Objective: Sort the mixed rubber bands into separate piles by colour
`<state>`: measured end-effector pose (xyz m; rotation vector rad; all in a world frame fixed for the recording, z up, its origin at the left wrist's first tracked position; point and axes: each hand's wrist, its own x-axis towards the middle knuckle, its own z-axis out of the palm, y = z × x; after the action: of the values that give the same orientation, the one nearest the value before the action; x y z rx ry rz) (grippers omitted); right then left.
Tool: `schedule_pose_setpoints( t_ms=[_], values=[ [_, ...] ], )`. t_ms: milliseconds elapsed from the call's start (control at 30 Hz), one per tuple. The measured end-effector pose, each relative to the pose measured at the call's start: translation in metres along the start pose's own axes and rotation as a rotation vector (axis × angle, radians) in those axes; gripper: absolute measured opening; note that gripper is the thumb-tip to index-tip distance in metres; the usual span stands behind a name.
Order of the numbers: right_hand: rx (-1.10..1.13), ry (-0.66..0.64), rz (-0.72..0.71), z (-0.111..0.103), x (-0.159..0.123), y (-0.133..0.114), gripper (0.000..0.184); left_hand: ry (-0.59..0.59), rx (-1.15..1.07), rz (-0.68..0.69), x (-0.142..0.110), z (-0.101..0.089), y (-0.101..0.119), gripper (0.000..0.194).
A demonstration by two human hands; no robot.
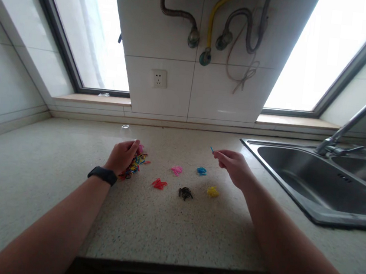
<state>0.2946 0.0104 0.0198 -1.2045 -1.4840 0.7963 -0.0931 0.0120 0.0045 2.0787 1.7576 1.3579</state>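
My right hand (231, 164) is raised to the right of the sorted piles, thumb and fingers pinched on a thin blue rubber band (211, 149). My left hand (122, 154), with a black band at the wrist, rests against a mixed pile of coloured rubber bands (135, 163). Its fingers are closed, and what they hold is hidden. Between the hands lie small single-colour piles: pink bands (176, 170), blue bands (201, 171), red bands (159, 183), black bands (185, 193) and yellow bands (212, 192).
A clear cup-like container (125, 127) stands behind my left hand on the speckled countertop (172, 236). To the right is a steel double sink (309, 181) with a faucet (351, 120). The tiled wall behind bears a socket (159, 78) and pipes.
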Motion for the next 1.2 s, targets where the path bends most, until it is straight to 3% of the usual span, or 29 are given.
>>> schedule_pose_setpoints(
  t_ms=[133,567,900,1033,1200],
  values=[
    [0.057,-0.077,-0.012,-0.002,-0.005,-0.002,0.037,-0.019,0.017,0.0,-0.001,0.0,0.001,0.047],
    [-0.197,-0.316,0.024,-0.007,0.003,0.019,0.038,-0.027,0.1,0.01,0.001,-0.002,-0.005,0.048],
    [-0.56,-0.434,-0.044,-0.012,0.007,0.029,0.029,-0.028,0.117,0.006,0.001,-0.001,-0.006,0.049],
    [-0.596,-0.511,-0.044,-0.014,0.005,0.029,0.027,-0.044,0.096,0.007,0.001,-0.002,-0.002,0.048],
    [-0.6,-0.507,-0.036,-0.013,0.005,0.028,0.028,-0.041,0.092,0.02,0.0,-0.003,0.0,0.046]
  ],
)
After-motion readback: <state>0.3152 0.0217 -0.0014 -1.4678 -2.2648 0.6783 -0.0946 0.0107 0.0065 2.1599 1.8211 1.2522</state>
